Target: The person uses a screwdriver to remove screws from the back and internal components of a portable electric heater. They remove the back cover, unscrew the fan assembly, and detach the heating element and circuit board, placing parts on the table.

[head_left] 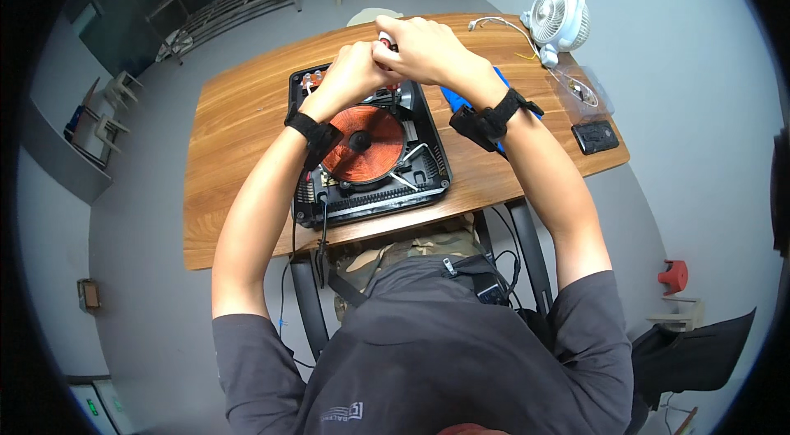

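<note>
An opened black induction cooker (444,180) lies on the wooden table in front of me, its round copper coil (387,159) exposed. My left hand (355,73) and my right hand (432,48) meet above the cooker's far end, both closed. Between them shows a bit of a small red-and-white object (385,41), perhaps a tool handle; fingers hide most of it, and its lower end cannot be made out. Under my left hand, a red-brown part (313,79) with metal terminals sits in the far left corner of the housing.
Partly behind my right wrist lies a blue item (451,99). Further right are a white fan (555,17) with a cable, a clear plastic bag (583,89) and a black rectangular device (595,137). A black cord (323,225) runs off the table's near edge. Stools stand beyond.
</note>
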The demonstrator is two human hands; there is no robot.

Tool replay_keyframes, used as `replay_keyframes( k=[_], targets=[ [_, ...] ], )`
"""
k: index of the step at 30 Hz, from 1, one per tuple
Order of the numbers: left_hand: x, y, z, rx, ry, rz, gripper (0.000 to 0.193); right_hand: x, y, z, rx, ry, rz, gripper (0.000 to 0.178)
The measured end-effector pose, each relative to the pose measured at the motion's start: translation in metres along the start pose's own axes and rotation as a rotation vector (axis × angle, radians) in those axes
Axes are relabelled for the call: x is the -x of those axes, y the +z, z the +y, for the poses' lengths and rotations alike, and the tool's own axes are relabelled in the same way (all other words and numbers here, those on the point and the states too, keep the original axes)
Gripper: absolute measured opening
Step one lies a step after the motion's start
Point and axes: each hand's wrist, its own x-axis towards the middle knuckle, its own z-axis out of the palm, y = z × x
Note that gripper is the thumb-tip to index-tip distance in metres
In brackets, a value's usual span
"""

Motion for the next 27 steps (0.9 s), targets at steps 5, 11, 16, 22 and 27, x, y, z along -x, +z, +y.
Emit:
replay_keyframes(
  k=[5, 11, 16, 22, 27],
  targets=[
    [-0.002, 0.008, -0.002, 0.061, -0.015, 0.053, 0.034, -0.008, -0.007, -0.013, 0.274, 0.052, 0.022, 0.053],
    [-0.001, 0.002, -0.008, 0.045, 0.026, -0.01, 0.032, -0.011, -0.003, -0.005, 0.154, -0.047, -0.024, 0.039],
    [0.001, -0.001, -0.013, 0.104, 0.123, -0.046, 0.026, -0.011, -0.008, -0.009, 0.108, -0.079, -0.098, 0.033],
    [-0.007, 0.002, -0.015, 0.195, 0.045, -0.066, 0.021, -0.014, -0.015, -0.019, 0.233, 0.008, -0.109, 0.035],
    [-0.006, 0.006, -0.007, 0.109, 0.018, -0.036, 0.03, -0.015, -0.008, -0.014, 0.206, 0.07, -0.124, 0.035]
  ],
)
